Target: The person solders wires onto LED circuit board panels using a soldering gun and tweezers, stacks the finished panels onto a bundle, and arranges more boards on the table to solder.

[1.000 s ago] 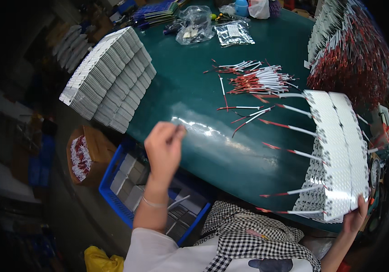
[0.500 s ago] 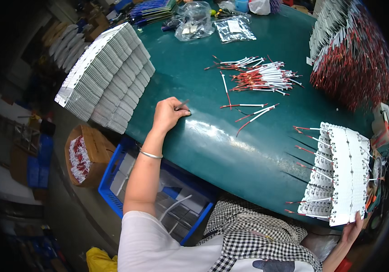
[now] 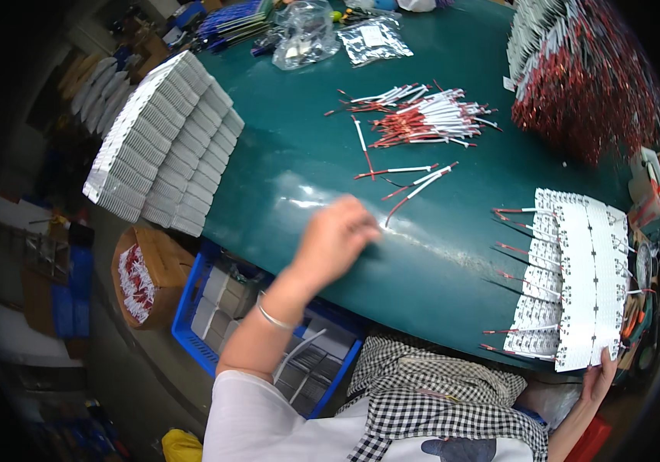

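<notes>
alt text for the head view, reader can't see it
A person's right hand holds the near end of wired white boards; the blurred left hand is over a green table, where loose red-and-white wires lie piled.

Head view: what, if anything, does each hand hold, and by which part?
Right hand: the white panel, by its near right corner. Left hand: blurred, cannot tell.

White sleeve (image 3: 249, 412), silver bangle (image 3: 271, 317)

Blurred left hand (image 3: 335, 240) over green table (image 3: 291, 135), right hand (image 3: 598, 377) holding white panel (image 3: 593, 281); red-and-white wires (image 3: 431, 119) piled beyond
</notes>
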Demonstrator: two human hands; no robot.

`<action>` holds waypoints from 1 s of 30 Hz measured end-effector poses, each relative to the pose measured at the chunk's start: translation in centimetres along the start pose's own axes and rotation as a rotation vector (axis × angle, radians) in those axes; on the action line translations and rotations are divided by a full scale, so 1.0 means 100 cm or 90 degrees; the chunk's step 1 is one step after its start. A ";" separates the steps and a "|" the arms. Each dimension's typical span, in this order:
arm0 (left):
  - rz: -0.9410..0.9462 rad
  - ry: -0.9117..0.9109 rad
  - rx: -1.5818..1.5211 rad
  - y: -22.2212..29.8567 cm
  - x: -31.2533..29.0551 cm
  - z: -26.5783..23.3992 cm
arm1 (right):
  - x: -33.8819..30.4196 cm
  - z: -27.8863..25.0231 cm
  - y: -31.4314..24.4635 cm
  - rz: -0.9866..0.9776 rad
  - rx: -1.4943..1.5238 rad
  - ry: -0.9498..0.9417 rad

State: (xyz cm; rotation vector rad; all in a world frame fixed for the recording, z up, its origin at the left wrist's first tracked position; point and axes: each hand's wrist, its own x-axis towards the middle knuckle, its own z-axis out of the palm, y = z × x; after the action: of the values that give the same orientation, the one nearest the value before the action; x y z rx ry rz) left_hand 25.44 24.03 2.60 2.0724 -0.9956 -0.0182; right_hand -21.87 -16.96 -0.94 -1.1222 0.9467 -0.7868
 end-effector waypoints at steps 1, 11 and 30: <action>0.043 -0.049 -0.022 0.021 -0.007 0.020 | -0.001 0.000 0.002 -0.002 -0.016 0.017; 0.059 -0.054 0.002 0.097 -0.020 0.140 | 0.005 0.020 0.006 0.005 -0.352 0.147; -0.279 -0.117 -0.414 0.094 -0.003 0.105 | -0.037 0.031 -0.014 -0.177 -0.359 0.200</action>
State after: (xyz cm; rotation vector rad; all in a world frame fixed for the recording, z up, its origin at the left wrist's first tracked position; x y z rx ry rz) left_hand 15.68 13.87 1.90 1.6480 -0.5152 -0.6782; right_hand -20.57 -12.84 1.66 -1.6769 1.3441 -0.9707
